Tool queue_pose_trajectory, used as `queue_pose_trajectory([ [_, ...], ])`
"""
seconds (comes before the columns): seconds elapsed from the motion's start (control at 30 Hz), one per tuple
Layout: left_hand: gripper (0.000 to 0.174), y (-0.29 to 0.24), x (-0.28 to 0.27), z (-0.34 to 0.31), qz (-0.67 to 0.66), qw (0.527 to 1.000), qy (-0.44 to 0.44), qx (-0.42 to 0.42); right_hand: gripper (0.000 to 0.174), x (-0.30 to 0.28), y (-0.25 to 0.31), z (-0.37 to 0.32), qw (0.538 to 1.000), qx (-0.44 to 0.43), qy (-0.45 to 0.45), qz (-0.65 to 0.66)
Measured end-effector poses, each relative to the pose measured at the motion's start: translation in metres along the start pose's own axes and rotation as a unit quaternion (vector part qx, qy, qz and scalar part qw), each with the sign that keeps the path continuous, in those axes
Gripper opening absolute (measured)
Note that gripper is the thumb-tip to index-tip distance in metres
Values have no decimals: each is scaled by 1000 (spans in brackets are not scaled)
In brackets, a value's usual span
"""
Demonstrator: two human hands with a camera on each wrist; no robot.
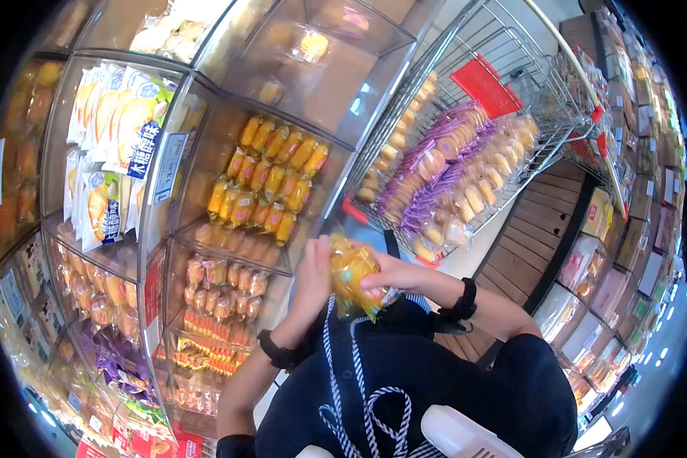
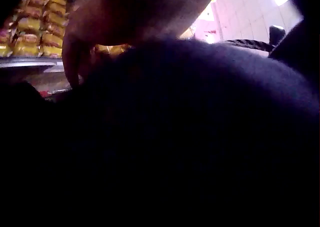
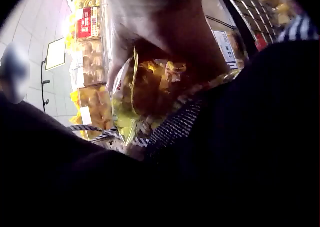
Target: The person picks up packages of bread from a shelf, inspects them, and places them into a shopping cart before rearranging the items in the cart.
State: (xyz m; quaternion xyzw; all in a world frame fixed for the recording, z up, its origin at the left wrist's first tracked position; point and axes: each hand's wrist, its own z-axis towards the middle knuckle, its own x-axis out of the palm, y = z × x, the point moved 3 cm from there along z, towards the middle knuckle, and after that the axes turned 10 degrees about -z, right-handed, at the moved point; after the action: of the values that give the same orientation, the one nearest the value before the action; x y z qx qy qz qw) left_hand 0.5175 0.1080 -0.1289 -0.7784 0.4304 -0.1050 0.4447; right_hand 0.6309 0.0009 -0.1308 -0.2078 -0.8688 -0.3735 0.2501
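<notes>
Head view: right hand (image 1: 395,279) grips a yellow snack packet (image 1: 349,269), fingers curled around it; left hand (image 1: 313,278) cups its other side, beside the shelves (image 1: 237,256).

The person wore a dark navy short-sleeved top (image 1: 473,374), with blue-and-white striped trim (image 1: 330,359) running down the chest and a looping striped cord (image 1: 374,416) below it. A black strap (image 1: 276,353) circled the wrist behind the left hand (image 1: 313,284) — a matching black strap with a small boxy unit (image 1: 461,307) sat behind the right hand (image 1: 395,276). A white ribbed plastic piece (image 1: 466,433) showed low on the chest.
</notes>
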Motion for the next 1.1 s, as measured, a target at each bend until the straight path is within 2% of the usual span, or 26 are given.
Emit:
queue_pose_trajectory([
  [0.1,41,8,7,18,-247,967,-27,-62,90,-7,1,8,999,-35,-22,33],
  [0.13,38,2,9,20,-359,926,1,-122,88,-8,1,9,998,-22,-20,61],
  [0.23,31,-3,16,23,-362,924,-11,-121,81,-12,1,9,989,16,-12,146],
  [0.27,26,8,19,25,-348,930,-29,-115,77,-13,-6,12,988,12,11,152],
  [0.37,24,28,23,26,-200,975,-44,-86,81,-12,-17,14,990,51,35,130],
  [0.4,26,21,21,25,-106,993,-40,-23,84,-11,-17,14,990,39,57,121],
  [0.47,29,11,19,18,-62,997,1,52,91,-8,-16,13,989,17,104,100],
  [0.5,31,3,18,14,-39,995,20,88,94,-7,-17,12,992,-1,83,90],
  [0.6,38,17,15,14,-173,975,139,-8,104,0,-21,8,995,-66,5,72],
  [0.7,47,-11,1,-4,-338,896,224,-180,102,0,-22,2,994,-81,-69,29],
  [0.73,46,-25,-4,-10,-349,889,239,-174,101,0,-19,0,994,-84,-64,-19],
  [0.8,47,11,-6,-9,-225,939,234,-114,98,1,-10,-5,988,-90,-52,-116],
  [0.87,46,15,-8,-11,-109,968,226,-30,100,4,-10,-10,988,-91,-28,-121],
  [0.93,44,-9,-10,-18,-7,974,215,73,100,7,-9,-16,987,-91,-23,-129],
  [1.0,45,-18,-11,-28,-3,974,220,59,100,10,-7,-22,985,-89,-34,-142],
  [1.1,46,-18,-11,-35,-23,980,197,36,104,15,-9,-25,933,-147,-91,-317],
])
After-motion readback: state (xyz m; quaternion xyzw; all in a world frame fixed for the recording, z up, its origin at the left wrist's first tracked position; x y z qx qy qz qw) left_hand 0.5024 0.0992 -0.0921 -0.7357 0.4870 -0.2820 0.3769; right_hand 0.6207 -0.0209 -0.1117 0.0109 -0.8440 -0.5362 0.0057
